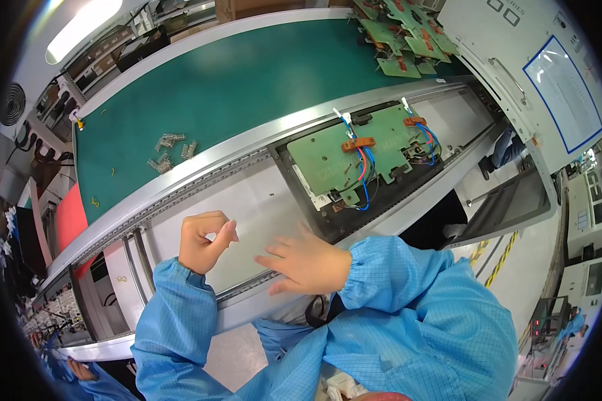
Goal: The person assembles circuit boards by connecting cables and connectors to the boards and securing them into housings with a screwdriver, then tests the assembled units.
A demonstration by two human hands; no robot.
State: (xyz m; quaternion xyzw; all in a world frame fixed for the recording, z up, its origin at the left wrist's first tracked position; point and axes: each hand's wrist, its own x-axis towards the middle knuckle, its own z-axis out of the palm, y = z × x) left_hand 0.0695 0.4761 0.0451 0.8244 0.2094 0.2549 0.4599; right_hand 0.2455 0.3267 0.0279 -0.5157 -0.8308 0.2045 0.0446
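Observation:
My left hand (206, 240) hangs over the pale strip between the conveyor rails, its fingers curled in and the thumb bent toward them. Whatever it may hold is hidden. Beside it, my right hand (308, 264) is spread and blurred, with nothing in it, near the lower left corner of a black carrier tray (318, 224). On that tray lies a green circuit board (321, 160) with brown terminal blocks (358, 144) and red, blue and black wires (364, 175). Neither hand appears to touch the board.
Beyond the rail (214, 148), several small metal springs (170, 140) lie on a green mat (234, 80). Stacked green boards (408, 33) stand at the far right, beside a white machine cabinet (508, 47). At lower left shows another person's hand (80, 369).

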